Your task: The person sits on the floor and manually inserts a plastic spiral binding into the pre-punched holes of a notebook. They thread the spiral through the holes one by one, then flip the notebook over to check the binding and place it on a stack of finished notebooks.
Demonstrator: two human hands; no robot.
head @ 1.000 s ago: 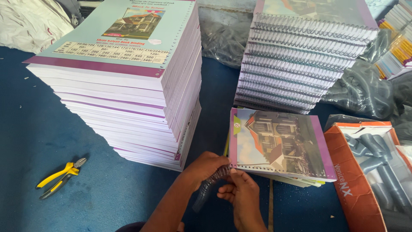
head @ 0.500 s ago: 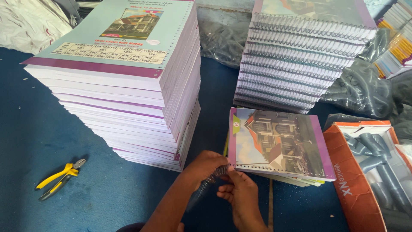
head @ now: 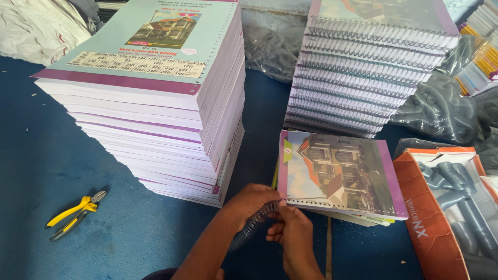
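A notebook (head: pixel 340 171) with a house picture and purple borders lies on a few others, its punched edge facing me. My left hand (head: pixel 249 205) and my right hand (head: pixel 293 236) meet at that edge's near left corner. Both pinch a dark spiral binding coil (head: pixel 252 227), which slants down to the left from the corner. The coil's upper end is at the punched holes, between my fingers.
A tall stack of unbound punched notebooks (head: pixel 155 109) stands at left. A stack of spiral-bound notebooks (head: pixel 363 78) stands behind. Yellow-handled pliers (head: pixel 75 213) lie on the blue surface (head: pixel 62 171). An orange-edged packet of grey coils (head: pixel 446 207) sits at right, beside grey plastic bags (head: pixel 446 103).
Both hands stay at the notebook's corner. The fingers and coil shift slightly, the coil's top end coming closer to the punched edge.
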